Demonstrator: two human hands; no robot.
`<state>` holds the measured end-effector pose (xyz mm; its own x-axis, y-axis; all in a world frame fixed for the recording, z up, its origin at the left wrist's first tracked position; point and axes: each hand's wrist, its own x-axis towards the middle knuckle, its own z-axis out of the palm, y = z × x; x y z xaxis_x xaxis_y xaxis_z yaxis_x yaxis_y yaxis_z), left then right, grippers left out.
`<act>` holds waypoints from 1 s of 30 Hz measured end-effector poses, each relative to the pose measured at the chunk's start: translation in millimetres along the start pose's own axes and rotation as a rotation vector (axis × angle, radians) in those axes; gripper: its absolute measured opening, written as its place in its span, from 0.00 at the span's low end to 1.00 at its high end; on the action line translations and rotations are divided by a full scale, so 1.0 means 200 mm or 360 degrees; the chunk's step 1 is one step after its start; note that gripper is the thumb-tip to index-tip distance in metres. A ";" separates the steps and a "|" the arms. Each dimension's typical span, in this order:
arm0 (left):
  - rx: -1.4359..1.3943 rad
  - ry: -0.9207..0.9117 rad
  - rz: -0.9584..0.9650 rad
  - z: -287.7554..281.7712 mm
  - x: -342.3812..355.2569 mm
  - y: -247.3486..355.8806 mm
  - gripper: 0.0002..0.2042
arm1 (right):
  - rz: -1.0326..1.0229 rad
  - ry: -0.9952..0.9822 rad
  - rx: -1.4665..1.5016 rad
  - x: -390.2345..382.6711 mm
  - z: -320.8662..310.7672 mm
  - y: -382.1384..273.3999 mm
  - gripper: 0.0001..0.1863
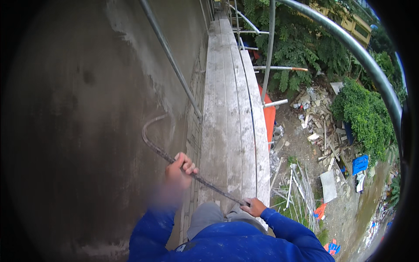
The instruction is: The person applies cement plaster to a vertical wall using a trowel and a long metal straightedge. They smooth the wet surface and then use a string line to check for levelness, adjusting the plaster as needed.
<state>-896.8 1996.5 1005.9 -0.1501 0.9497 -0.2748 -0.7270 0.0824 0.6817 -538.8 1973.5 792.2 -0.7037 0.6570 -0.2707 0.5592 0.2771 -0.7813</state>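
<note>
A long, hooked metal bar (pixel 153 147), dark and mottled, runs diagonally across my front, its curved end up by the grey rendered wall (pixel 87 109). My left hand (pixel 180 168) is closed around its middle. My right hand (pixel 253 206) grips the straight lower end, over the plank walkway near my waist. The sleeves of my blue top show at both wrists, with a smeary blur over the left wrist.
A scaffold walkway of pale, dusty planks (pixel 224 109) runs ahead along the wall, with metal poles (pixel 170 56) on both sides. Far below on the right lie an orange sheet (pixel 269 118), rubble (pixel 323 122), loose rods (pixel 297 192) and a blue object (pixel 359 163). Trees (pixel 288 48) stand beyond.
</note>
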 end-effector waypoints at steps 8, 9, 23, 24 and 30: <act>-0.0344 0.0262 -0.0151 -0.37 0.34 -0.20 0.17 | 0.0138 -0.0486 0.0554 0.53 -0.33 -0.22 0.21; -0.0332 0.0237 -0.0167 -0.40 0.42 -0.23 0.17 | 0.0122 -0.0521 0.0580 0.64 -0.36 -0.19 0.21; 0.0904 -0.0454 -0.0024 -0.33 1.95 0.48 0.13 | 0.0024 -0.0164 0.0339 2.08 -1.25 -0.25 0.25; 0.1291 -0.0531 0.0003 -0.30 2.04 0.56 0.15 | -0.0037 -0.0001 0.0302 2.12 -1.31 -0.23 0.26; 0.2117 -0.0385 0.0347 -0.34 2.58 0.96 0.18 | 0.0243 0.0359 0.0077 2.37 -1.64 -0.12 0.28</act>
<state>-1158.8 2482.3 948.1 0.0422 0.9979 -0.0485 0.5029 0.0208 0.8641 -741.3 2509.3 866.9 -0.4940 0.8298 -0.2596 0.6262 0.1325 -0.7684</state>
